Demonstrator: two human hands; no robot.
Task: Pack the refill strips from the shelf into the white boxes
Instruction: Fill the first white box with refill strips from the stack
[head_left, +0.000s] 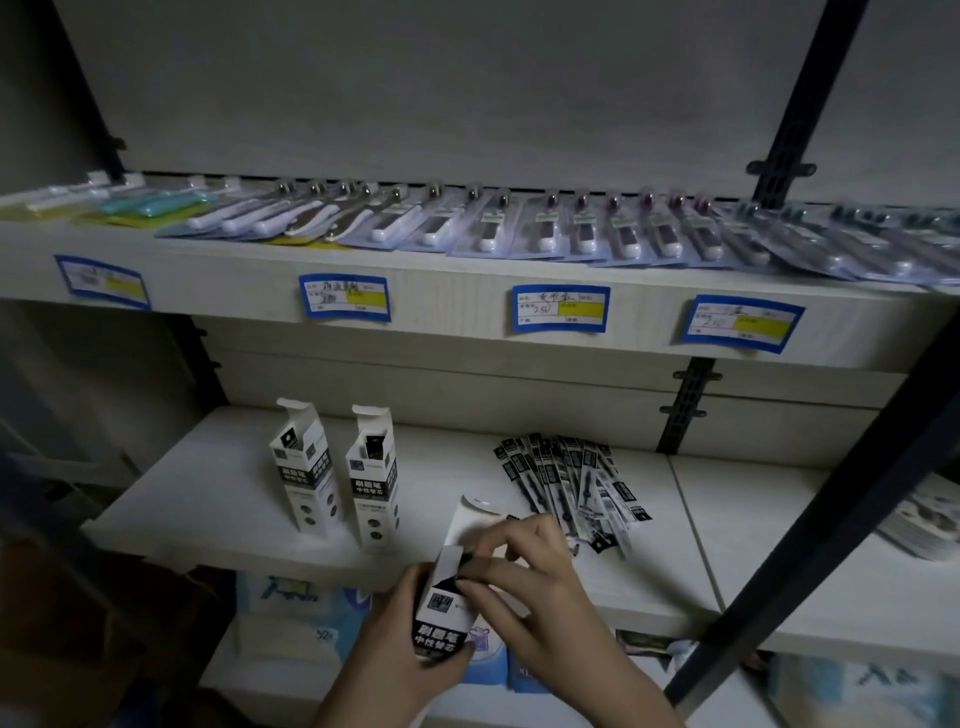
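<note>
A fanned heap of black-and-white refill strips (571, 486) lies on the middle shelf (218, 499). Two white boxes stand upright with their lids open to the left: one (305, 480) and a second (375, 491) with a dark strip showing in its mouth. My left hand (410, 631) holds a third white box (447, 597) in front of the shelf edge, flap up. My right hand (524, 566) pinches black refill strips at that box's open top, their lower ends inside it.
The upper shelf (467, 312) carries a row of blister-packed pens and blue price labels. A dark metal upright (831, 525) slants across the right. A stack of cards (924, 519) lies at the far right. Blue and white packages (311, 613) sit on the shelf below.
</note>
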